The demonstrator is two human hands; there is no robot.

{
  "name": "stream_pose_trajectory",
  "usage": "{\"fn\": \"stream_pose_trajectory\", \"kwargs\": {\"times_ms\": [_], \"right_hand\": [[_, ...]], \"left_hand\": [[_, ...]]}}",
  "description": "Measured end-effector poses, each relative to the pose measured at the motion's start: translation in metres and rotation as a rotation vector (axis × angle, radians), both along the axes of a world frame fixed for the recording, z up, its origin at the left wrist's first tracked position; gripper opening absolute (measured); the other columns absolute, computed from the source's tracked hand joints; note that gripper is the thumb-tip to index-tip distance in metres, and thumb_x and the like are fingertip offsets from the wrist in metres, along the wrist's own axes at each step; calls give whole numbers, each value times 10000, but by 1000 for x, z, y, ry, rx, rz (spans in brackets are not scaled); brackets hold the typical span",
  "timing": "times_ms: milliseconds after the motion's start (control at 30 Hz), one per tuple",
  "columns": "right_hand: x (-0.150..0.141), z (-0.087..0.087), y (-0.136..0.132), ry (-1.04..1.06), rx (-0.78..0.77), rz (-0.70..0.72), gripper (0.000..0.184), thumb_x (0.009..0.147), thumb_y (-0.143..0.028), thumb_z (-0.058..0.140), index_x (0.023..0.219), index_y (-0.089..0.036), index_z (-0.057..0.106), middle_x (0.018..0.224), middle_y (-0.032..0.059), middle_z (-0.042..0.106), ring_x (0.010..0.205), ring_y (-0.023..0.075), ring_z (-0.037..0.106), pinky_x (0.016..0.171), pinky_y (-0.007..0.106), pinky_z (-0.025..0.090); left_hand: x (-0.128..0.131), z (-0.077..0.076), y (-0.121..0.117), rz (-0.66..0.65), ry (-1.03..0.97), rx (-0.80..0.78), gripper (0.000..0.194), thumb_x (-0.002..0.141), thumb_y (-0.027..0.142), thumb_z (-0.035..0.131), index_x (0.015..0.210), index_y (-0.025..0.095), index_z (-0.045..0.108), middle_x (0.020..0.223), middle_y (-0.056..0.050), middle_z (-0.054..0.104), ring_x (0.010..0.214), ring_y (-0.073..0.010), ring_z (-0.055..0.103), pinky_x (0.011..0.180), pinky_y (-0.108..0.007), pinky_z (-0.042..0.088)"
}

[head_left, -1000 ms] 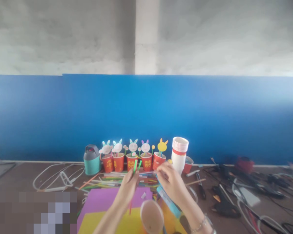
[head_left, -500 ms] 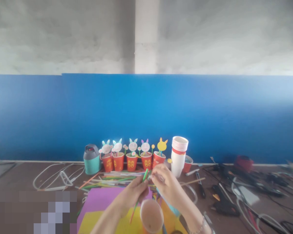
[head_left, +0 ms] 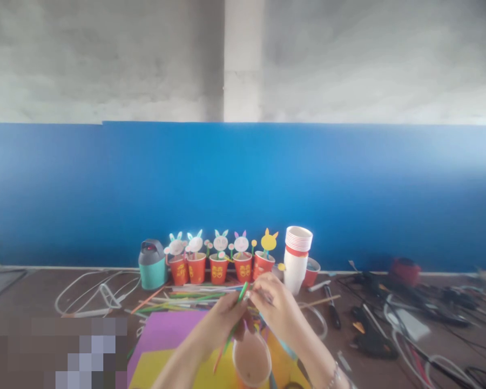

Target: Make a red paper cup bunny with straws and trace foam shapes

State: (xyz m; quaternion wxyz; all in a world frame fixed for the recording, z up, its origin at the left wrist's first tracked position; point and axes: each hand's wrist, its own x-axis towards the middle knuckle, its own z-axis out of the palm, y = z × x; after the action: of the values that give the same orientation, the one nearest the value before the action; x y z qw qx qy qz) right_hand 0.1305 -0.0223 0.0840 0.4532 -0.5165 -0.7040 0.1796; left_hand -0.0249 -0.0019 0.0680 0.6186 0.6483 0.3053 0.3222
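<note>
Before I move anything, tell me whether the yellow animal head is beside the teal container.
No, the yellow animal head stands by the white cup stack, at the row's opposite end from the teal container.

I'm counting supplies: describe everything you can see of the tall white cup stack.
The tall stack of cups looks like paper: nested white rims, a red band, then a white body. It stands mouth up on the desk, before the blue partition, unheld. Contact with the red cup beside it is unclear.

Paper cup row point(head_left: 218, 269): behind straws point(head_left: 194, 294) | cup stack point(head_left: 296, 265): right of row | lidded container point(head_left: 153, 273): left of row | paper sheets point(head_left: 166, 335): before straws
</note>
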Motion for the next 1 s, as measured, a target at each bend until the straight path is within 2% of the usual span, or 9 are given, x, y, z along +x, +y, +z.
{"fn": "stream_pose_trajectory", "kwargs": {"times_ms": [300,533,667,767,900,1000], "right_hand": [[-6,-2,-1,60,-54,-67,241,806,-383,560,664,-193,521,750,12,555,650,155,565,601,253,444],[-8,1,-2,-9,-19,-161,207,794,-398,570,746,-199,599,795,39,620,728,193,605,695,289,469],[-9,3,-3,27,-14,-99,205,819,-373,544,740,-193,600,795,40,614,748,190,610,671,267,467],[-9,4,-4,50,-2,-50,213,839,-366,525,741,-187,586,787,34,597,748,182,601,649,252,461],[-8,4,-3,52,13,-49,218,840,-356,531,709,-184,566,750,23,581,692,163,574,648,255,460],[-7,3,-2,45,20,-58,239,850,-374,530,710,-185,570,751,27,574,702,169,572,650,260,461]], "left_hand": [[2,-1,0,0,50,29,507,770,671,491,751,165,521,607,-3,599,414,-61,400,412,-208,244],[3,-1,-2,-28,11,18,509,767,685,491,729,177,500,566,10,571,402,-66,408,429,-217,262],[5,4,-7,-1,-9,1,504,776,665,502,732,163,521,594,-3,581,403,-67,413,440,-225,261],[5,8,-9,24,-52,17,490,801,627,509,713,147,548,597,-11,580,451,-81,452,492,-231,311],[5,10,-8,51,-130,-12,443,738,566,645,819,134,590,698,-31,614,619,-142,562,639,-273,418],[7,7,-6,106,-149,1,439,747,559,637,764,122,601,683,-41,609,647,-162,568,663,-295,432]]}}
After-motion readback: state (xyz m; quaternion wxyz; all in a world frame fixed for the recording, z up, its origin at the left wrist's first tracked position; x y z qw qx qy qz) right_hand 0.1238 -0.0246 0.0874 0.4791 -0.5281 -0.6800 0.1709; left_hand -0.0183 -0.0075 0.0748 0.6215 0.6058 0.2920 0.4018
